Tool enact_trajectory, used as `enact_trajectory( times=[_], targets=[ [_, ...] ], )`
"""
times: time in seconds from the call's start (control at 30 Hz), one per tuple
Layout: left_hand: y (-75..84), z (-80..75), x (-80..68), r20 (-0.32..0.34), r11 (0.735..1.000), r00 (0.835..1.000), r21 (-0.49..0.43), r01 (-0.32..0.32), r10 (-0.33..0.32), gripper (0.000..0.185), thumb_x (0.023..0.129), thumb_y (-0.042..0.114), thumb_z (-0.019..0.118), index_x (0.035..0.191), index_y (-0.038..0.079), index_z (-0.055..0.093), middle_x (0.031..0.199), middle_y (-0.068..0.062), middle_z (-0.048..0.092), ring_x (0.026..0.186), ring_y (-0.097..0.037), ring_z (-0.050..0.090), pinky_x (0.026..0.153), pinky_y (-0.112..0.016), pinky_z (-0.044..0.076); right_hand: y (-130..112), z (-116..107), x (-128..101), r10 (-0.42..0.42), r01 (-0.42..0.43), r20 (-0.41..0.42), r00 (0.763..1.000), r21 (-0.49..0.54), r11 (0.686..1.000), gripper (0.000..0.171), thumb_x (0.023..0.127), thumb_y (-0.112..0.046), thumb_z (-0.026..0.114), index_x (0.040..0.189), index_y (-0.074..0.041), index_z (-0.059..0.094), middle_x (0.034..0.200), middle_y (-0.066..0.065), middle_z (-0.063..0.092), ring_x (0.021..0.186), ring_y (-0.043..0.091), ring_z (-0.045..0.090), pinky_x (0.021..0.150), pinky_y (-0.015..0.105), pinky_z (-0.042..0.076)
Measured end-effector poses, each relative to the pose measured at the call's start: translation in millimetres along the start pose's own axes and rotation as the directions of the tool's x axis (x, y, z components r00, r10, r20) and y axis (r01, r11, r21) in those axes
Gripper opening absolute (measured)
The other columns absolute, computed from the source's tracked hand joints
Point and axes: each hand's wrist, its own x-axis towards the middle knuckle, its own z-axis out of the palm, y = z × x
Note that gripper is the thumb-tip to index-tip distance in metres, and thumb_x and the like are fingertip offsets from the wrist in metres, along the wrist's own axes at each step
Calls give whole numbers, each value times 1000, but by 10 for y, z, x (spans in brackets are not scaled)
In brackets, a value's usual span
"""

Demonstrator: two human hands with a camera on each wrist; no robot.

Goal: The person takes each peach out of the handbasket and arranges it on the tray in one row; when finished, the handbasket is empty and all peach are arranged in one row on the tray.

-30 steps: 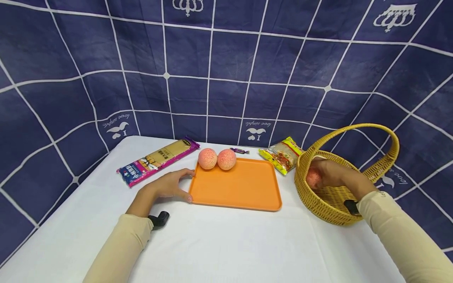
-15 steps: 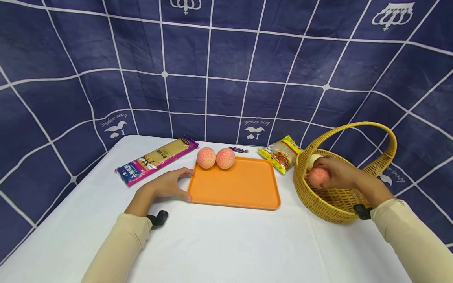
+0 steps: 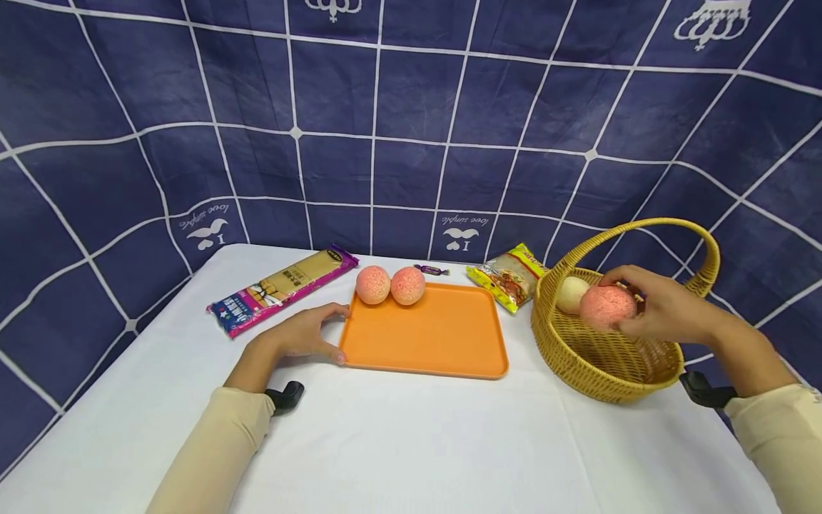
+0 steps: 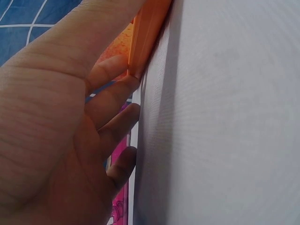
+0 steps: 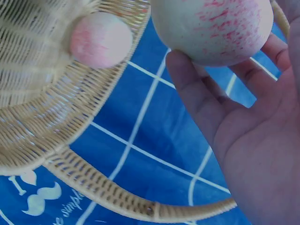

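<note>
White table [image 3: 411, 442] | right hand [image 3: 668, 314] fingers clamp round peach [image 3: 606, 307] | left hand [image 3: 302, 335] flat

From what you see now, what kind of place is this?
Probably a staged tabletop set, not a real kitchen: a table under a white cloth, a navy grid-patterned fabric backdrop hung around it, and an orange plastic tray and woven yellow wicker basket laid out with packaged food.

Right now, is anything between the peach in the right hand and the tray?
The basket's near rim lies between the held peach and the tray; beyond it, only bare tablecloth. The tray's front is free.
</note>
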Motion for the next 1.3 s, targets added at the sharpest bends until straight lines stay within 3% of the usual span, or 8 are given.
enact_trajectory(
  times=[0.17, 0.4, 0.63, 0.9, 1.0, 1.2, 1.3],
  targets=[
    [1, -23, 1, -1, 1000, 1000, -4, -5, 5, 102, 64, 51, 93, 149, 17, 49, 152, -7, 48, 145, -33, 34, 116, -59, 26, -130, -45, -9, -35, 36, -25, 999, 35, 999, 71, 61, 9, 84, 122, -17, 58, 103, -1, 60, 81, 13, 57, 62, 24, 53],
    [-6, -5, -10, 4, 1000, 1000, -7, -1, 1, 102, 63, 53, 93, 148, 17, 50, 152, -8, 49, 145, -33, 35, 116, -59, 26, -401, 60, 133, -47, 47, 0, 999, 123, 991, 71, 65, 6, 86, 126, -19, 58, 117, -5, 60, 95, 15, 61, 74, 26, 58],
    [-28, 2, 1, -3, 998, 998, 3, -57, 57, 99, 66, 48, 94, 147, 12, 50, 152, -12, 48, 144, -35, 36, 117, -59, 26, -576, 354, 412, -186, 184, -11, 983, 190, 964, 69, 67, 6, 84, 128, -16, 58, 119, -3, 60, 99, 18, 60, 76, 31, 60],
    [-29, -4, 9, -6, 998, 998, 17, -57, 58, 99, 65, 51, 93, 146, 13, 51, 153, -12, 46, 144, -36, 35, 116, -59, 26, -652, 805, 878, -309, 316, -69, 949, 215, 924, 64, 66, 4, 82, 125, -11, 61, 120, 2, 60, 98, 19, 56, 73, 33, 56],
    [-22, -14, 4, -6, 998, 998, 10, -59, 59, 98, 66, 50, 93, 146, 13, 51, 153, -12, 46, 144, -36, 35, 117, -59, 26, -642, 960, 1055, -314, 325, -84, 946, 203, 924, 61, 66, -1, 83, 123, -8, 62, 117, 3, 59, 100, 19, 53, 73, 33, 55],
    [-7, -10, -17, -10, 999, 999, 6, -45, 45, 97, 66, 48, 93, 146, 14, 51, 152, -11, 48, 144, -35, 35, 117, -59, 26, -627, 1141, 1348, -246, 253, -99, 964, 70, 965, 59, 65, -14, 84, 120, -11, 63, 111, 1, 64, 94, 20, 52, 79, 39, 46],
    [-5, 3, -21, -13, 999, 999, 3, -42, 42, 97, 66, 49, 94, 146, 14, 51, 152, -10, 48, 144, -35, 36, 116, -60, 26, -597, 1244, 1457, -202, 211, -77, 976, 120, 970, 58, 67, -11, 83, 120, -10, 61, 110, 3, 64, 91, 21, 56, 79, 39, 50]
  ],
)
